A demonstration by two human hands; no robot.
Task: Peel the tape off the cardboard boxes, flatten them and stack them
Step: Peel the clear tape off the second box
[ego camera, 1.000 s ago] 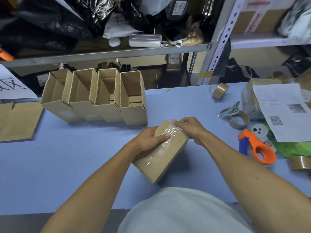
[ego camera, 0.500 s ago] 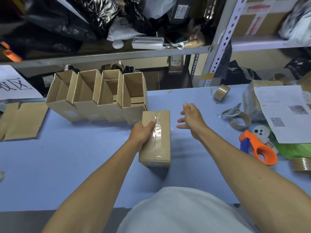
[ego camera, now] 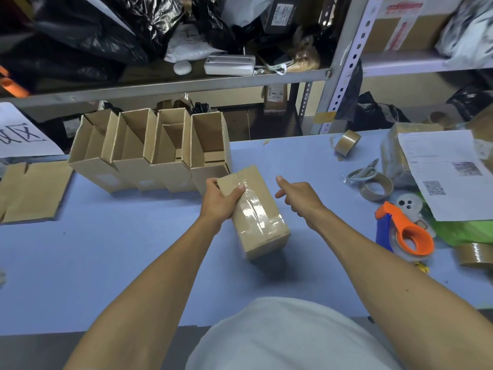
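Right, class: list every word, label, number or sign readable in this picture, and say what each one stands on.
White sheet at far left: large handwritten characters, cut off by the frame edge, not readable.
Printed paper at right: a QR code; its text is too small.
Carton with red print on the shelf: blurred.
Black box label: too small.

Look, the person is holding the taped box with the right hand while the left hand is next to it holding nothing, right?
Not quite: the hands are swapped. In the head view the left hand grips the taped box, and the right hand is beside it, holding nothing.
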